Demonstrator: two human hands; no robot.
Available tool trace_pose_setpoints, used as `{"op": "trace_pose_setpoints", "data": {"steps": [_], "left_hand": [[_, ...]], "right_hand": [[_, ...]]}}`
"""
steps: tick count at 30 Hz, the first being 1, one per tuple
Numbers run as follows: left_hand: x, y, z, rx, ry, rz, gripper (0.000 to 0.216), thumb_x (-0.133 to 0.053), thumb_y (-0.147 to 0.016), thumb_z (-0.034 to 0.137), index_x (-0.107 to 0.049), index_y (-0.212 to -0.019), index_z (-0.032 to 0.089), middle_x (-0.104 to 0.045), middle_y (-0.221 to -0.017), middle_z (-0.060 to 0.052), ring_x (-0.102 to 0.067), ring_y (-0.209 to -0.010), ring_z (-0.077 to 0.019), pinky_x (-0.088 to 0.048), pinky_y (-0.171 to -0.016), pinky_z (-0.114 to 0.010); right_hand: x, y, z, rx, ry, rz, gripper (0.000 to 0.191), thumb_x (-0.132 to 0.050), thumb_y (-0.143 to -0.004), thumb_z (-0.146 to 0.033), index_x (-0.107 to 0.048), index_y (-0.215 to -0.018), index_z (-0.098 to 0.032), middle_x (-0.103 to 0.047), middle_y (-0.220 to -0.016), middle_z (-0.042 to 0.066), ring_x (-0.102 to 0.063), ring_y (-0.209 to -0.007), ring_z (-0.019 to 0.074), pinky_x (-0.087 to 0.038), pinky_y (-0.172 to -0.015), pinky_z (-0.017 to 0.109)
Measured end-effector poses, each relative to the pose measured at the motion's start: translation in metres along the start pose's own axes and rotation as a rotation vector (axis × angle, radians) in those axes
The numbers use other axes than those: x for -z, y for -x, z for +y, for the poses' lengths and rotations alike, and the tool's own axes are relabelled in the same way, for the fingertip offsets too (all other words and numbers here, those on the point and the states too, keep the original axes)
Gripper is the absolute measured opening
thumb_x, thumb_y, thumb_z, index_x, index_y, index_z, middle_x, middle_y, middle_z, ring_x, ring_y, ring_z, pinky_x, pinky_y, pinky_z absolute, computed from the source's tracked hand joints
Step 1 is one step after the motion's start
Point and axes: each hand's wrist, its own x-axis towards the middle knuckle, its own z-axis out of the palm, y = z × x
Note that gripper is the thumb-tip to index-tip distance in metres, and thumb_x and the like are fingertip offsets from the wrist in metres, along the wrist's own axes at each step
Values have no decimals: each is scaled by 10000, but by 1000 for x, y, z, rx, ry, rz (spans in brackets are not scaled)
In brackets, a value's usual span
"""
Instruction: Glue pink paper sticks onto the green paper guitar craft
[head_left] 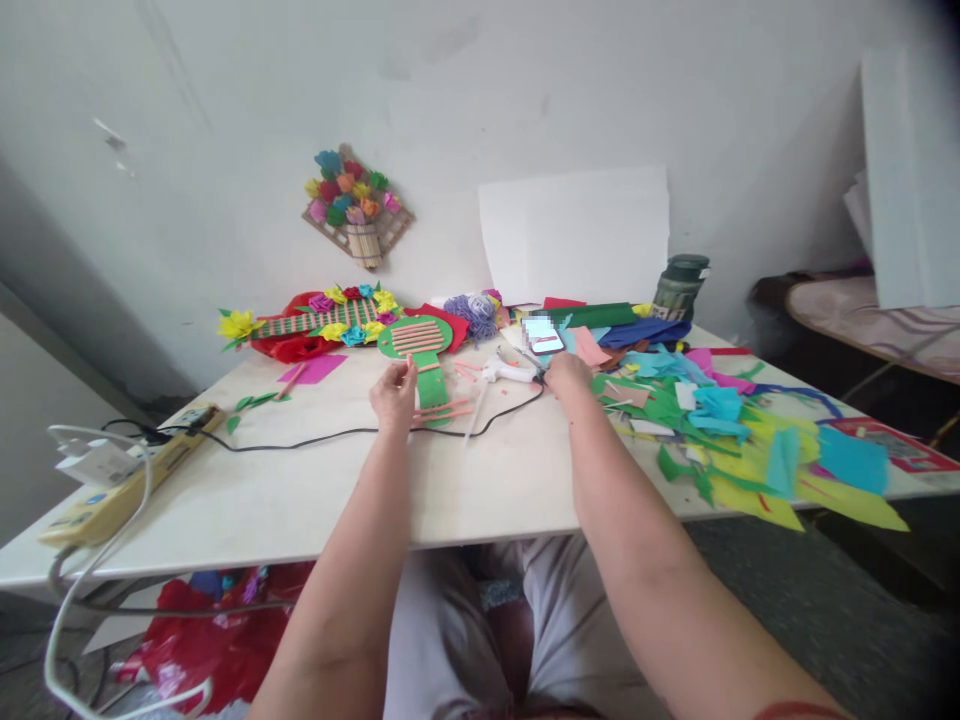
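Note:
My left hand [394, 392] pinches a thin pink stick at the left edge of a green paper piece [430, 366] with pink strips across it, which lies flat on the white table [315, 490]. My right hand [566, 373] is closed around the back end of a white glue gun [508, 371], which rests on the table with its black cord [315, 437] running left. Several loose pink sticks [448, 408] lie by the green piece's lower end.
A phone [543, 336] lies just beyond my right hand. Coloured paper scraps [720, 420] cover the right side. A power strip [120, 487] sits at the left edge. Paper flower crafts [322, 320] and a dark jar [681, 284] stand at the back.

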Motion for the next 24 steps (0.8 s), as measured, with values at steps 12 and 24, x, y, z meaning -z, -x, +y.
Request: {"op": "trace_pose_setpoints", "data": {"steps": [12,24], "left_hand": [[-18,3,-6,-109,52,-145,378,-510,-741,502,-687,-785,170,-656,-630,-20,-596,-587,-130,-452,-570,-214],[-21,1,-5,5,205,-98,366,-520,-736,503,-661,-782,168,-642,-616,-12,-607,-556,-123,-461,-537,-211]], "right_hand": [[7,18,-26,242,43,84,289,-501,-766,-197,-669,-998,-158,-606,-1085,157,-490,-1063,299,-310,-864,419],[-29,40,-85,686,127,148,326,-410,-843,-259,-706,-905,-137,-647,-980,158,-437,-1009,285,-232,-874,419]]}}
